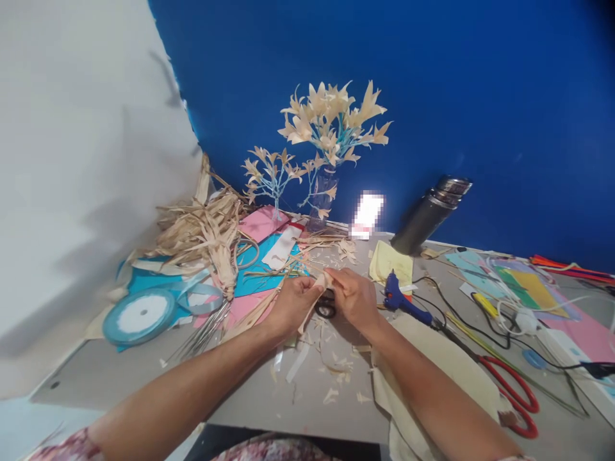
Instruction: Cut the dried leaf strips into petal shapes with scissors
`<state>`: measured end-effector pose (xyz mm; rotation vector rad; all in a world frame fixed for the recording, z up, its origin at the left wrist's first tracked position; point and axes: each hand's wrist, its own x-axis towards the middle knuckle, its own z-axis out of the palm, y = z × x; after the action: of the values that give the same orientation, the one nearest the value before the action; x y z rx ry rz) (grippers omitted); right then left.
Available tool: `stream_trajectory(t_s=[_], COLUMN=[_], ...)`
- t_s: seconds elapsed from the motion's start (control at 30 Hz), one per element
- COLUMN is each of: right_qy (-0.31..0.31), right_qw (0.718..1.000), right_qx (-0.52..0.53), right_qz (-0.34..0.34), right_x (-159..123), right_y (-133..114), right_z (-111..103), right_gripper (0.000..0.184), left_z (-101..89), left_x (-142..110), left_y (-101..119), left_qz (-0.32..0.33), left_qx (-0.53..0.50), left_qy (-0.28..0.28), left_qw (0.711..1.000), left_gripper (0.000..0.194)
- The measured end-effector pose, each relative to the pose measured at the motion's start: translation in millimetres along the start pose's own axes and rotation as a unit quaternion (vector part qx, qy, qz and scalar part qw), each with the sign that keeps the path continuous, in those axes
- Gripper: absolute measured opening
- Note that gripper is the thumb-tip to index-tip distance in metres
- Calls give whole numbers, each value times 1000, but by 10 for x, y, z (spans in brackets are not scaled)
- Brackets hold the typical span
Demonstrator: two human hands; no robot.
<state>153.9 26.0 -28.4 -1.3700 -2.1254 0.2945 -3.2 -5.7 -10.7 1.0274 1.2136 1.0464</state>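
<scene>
Both hands meet over the middle of the table, pinching a pale strip of dried husk [323, 280] between them. My left hand [294, 304] has its fingers closed on the strip's left side, and a tail of it hangs below. From the other side, the thumb and fingertips of my right hand [354, 296] press on its upper end. Under the hands lie small scissors with black handles [325, 306], their blades hidden. Husk scraps are scattered around them. A blue glue gun [404, 302] rests just right of my right hand.
Husk flowers [331, 115] stand in a glass bottle at the back. On the left are a husk pile [202, 230], a blue ribbon spool [139, 317] and wires [204, 330]. A dark flask [423, 221], red-handled scissors [516, 384], cables and a cream cloth [432, 365] occupy the right.
</scene>
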Motion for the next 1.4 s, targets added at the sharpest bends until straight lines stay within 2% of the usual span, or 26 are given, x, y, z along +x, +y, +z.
stream_trajectory(t_s=[0.13,0.2,0.27,0.3,0.33,0.37,0.4,0.43,0.47,0.53,0.6,0.7,0.77,0.87,0.93,1.0,1.03,1.07,1.13,1.17,1.2,1.3,1.33,1.4], right_qy=[63,43,-37,-80,-119,-152,-177,-199,-217,-229,-184,-78,-39,-11,5,44,92,132,143,134,98,-58,-82,-56], right_qw=[981,956,885,836,788,754,735,730,737,786,858,946,981,998,999,995,980,955,940,934,921,825,795,772], right_qx=[155,250,419,498,561,599,619,624,614,556,465,308,188,43,27,85,146,220,257,281,333,529,571,602], right_qz=[98,144,199,217,225,221,211,197,181,145,112,61,7,-49,-28,35,93,151,170,174,179,189,188,197], right_x=[135,194,212,204,185,160,131,103,78,45,28,-6,-48,-86,-50,41,98,154,244,267,274,226,206,183], right_y=[177,245,260,247,221,187,148,107,70,10,-25,-60,-87,-88,-4,156,247,331,440,455,444,335,300,261], right_z=[-113,-174,-213,-223,-226,-224,-216,-202,-183,-134,-82,-30,-15,-12,-40,-113,-166,-226,-333,-367,-383,-342,-312,-256], right_gripper=[32,38,48,53,56,59,61,63,63,52,33,29,26,31,30,25,24,26,42,48,52,55,52,43], left_z=[-37,-75,-113,-129,-141,-150,-154,-156,-153,-141,-122,-97,-88,-81,-74,-65,-60,-56,-54,-56,-60,-78,-82,-81], left_x=[-9,20,68,93,115,131,141,143,137,108,68,31,33,54,52,31,18,7,-2,2,10,36,39,29], left_y=[-29,-47,-58,-61,-62,-63,-64,-65,-65,-65,-64,-83,-112,-147,-144,-117,-99,-79,-45,-33,-25,-22,-26,-33], left_qz=[-11,2,31,45,55,59,57,54,52,57,64,40,17,14,6,-19,-32,-42,-53,-53,-50,-28,-17,9], left_qx=[11,-18,-63,-87,-105,-117,-118,-110,-94,-51,-17,8,18,28,25,15,4,-12,-50,-69,-87,-117,-120,-120], left_qy=[2,-6,-14,-17,-18,-16,-15,-14,-15,-18,-15,-11,-16,-17,-10,-10,-14,-18,-19,-16,-11,-6,-3,6], left_qw=[1000,1000,997,995,993,991,991,992,994,997,998,999,1000,999,1000,1000,999,999,997,996,995,993,993,993], left_gripper=[28,29,31,32,33,33,32,31,28,21,17,24,30,32,29,25,24,23,24,25,27,33,35,36])
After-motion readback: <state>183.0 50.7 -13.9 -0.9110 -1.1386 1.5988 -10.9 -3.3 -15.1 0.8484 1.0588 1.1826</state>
